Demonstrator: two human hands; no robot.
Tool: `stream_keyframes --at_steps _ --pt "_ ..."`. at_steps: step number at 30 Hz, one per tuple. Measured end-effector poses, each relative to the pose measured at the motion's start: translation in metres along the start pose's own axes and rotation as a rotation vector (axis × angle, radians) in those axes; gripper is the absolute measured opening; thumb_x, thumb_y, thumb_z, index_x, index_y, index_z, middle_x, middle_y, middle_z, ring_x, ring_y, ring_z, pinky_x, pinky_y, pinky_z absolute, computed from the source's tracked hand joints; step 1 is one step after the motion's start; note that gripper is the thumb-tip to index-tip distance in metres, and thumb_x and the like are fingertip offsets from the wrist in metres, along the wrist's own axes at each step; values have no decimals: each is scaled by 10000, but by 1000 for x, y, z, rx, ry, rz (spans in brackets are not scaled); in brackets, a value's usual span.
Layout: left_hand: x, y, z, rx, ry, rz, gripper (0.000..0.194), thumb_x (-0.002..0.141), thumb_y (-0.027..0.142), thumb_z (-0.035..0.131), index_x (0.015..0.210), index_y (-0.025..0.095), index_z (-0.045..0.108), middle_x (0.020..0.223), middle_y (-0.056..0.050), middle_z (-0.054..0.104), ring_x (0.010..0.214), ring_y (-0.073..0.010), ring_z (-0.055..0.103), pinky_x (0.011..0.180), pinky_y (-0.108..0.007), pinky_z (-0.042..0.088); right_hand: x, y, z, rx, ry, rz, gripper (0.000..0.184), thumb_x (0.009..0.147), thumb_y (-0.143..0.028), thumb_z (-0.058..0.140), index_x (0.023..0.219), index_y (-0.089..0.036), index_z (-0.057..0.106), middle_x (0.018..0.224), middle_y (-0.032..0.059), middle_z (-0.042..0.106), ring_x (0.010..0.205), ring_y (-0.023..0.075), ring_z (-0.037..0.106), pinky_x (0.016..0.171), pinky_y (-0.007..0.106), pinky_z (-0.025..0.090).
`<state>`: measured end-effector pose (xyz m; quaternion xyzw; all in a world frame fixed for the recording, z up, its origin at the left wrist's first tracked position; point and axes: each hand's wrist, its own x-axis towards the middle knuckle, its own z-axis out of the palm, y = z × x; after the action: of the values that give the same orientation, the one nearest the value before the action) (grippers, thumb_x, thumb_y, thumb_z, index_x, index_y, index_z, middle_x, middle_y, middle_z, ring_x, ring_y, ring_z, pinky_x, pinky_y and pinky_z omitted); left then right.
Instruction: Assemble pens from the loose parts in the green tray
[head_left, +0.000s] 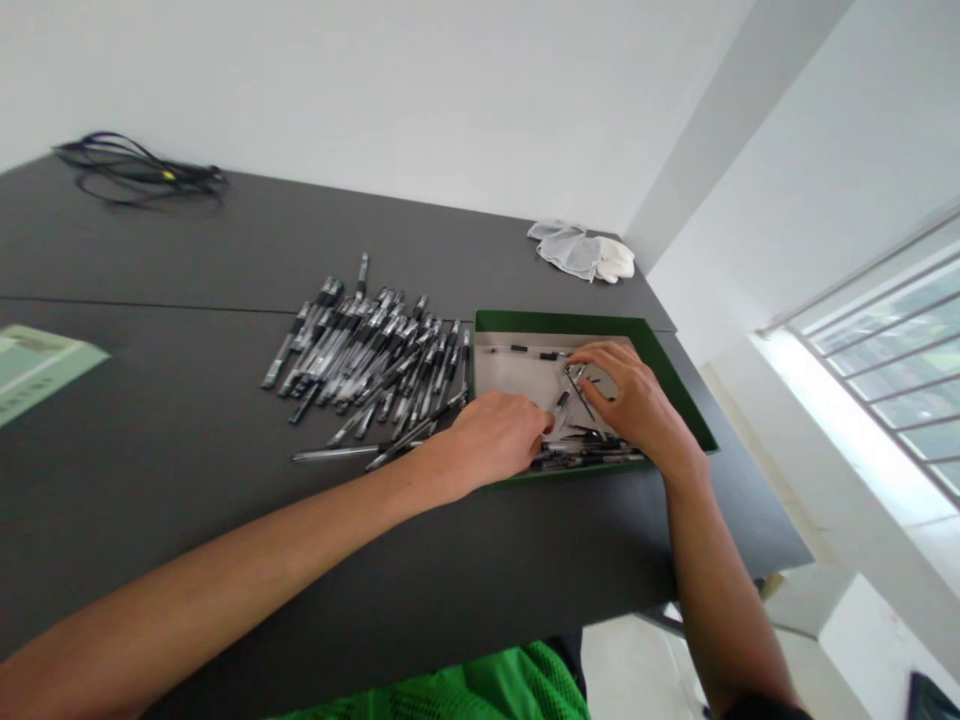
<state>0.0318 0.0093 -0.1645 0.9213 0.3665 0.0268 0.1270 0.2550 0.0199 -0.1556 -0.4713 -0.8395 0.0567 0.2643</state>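
Note:
A shallow green box with a pale inner floor stands on the dark table. Over its left wall reaches my left hand, fingers curled closed, with a clear pen with a black grip at its fingertips. My right hand is inside the box, thumb and fingers pinched about a thin pen. Pens lie in a row along the box's near wall, partly hidden by both hands. Near the far wall rest a few more pen parts. Left of the box spreads a large heap of clear and black pens.
White gloves lie at the table's back right corner. Coiled black cables sit at the back left, and a pale green packet at the left edge. A wall borders the back; a barred window is at the right.

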Motion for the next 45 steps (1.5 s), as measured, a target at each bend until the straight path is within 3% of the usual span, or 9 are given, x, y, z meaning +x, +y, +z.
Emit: stream_keyframes --at_steps 3,7,14,20,26,33,37,41,45 --pt "0 0 -4 -11 -42 -4 220 946 218 562 964 199 780 862 -107 772 763 -261 733 653 -325 494 -1 -5 2 3 -125 5 267 983 -188 560 1181 -249 728 1205 66 740 1148 240 667 1024 373 488" --pt "-2 1 -9 -63 -86 5 229 934 204 572 969 261 791 851 -70 773 758 -237 724 665 -308 480 -6 2 7 -98 -345 183 254 999 -268 572 1156 -246 771 1041 70 794 982 251 737 896 343 520" --pt "-3 8 -18 -46 -93 -8 270 977 248 523 946 240 791 810 -84 754 714 -237 710 627 -308 443 -8 9 14 -160 -563 175 552 941 -186 637 1485 -215 550 1130 106 749 1048 254 704 954 341 484" --pt "-2 9 -15 -13 -47 -1 335 1010 262 466 911 190 778 763 -103 734 674 -238 699 605 -316 425 -4 -1 13 -256 -655 265 598 993 -204 521 1576 -174 394 1151 151 756 1093 279 708 952 348 468" --pt "-2 8 -12 7 -27 -1 335 1012 272 463 916 194 775 753 -97 728 658 -235 694 591 -313 415 -1 -7 15 -345 -718 260 602 1013 -200 436 1601 -183 307 1269 198 716 1187 306 685 968 381 463" --pt "-1 7 -8 -1 -17 -20 346 1021 307 458 903 212 769 725 -84 717 649 -231 688 588 -308 410 2 -11 13 -396 -695 335 362 1016 -231 442 1358 -202 557 1115 166 758 1079 333 721 883 386 485" --pt "0 8 -9 0 -24 -29 347 1020 313 459 910 214 772 732 -84 717 659 -234 692 598 -310 422 3 -11 14 -335 -638 273 435 1008 -276 504 1439 -218 493 1144 137 754 1086 314 714 873 365 487" --pt "-1 10 -13 -16 -40 -28 352 1018 296 450 922 202 776 745 -90 721 659 -225 688 623 -313 444 2 -8 16 -272 -680 190 571 1004 -195 493 1564 -190 378 1289 158 714 1209 285 671 959 350 460" --pt "-1 9 -13 -18 -40 -36 363 1019 308 442 906 206 771 756 -93 727 675 -233 699 614 -315 442 3 -8 14 -334 -704 272 373 1004 -194 475 1359 -210 587 1086 143 766 1045 299 731 837 351 480"
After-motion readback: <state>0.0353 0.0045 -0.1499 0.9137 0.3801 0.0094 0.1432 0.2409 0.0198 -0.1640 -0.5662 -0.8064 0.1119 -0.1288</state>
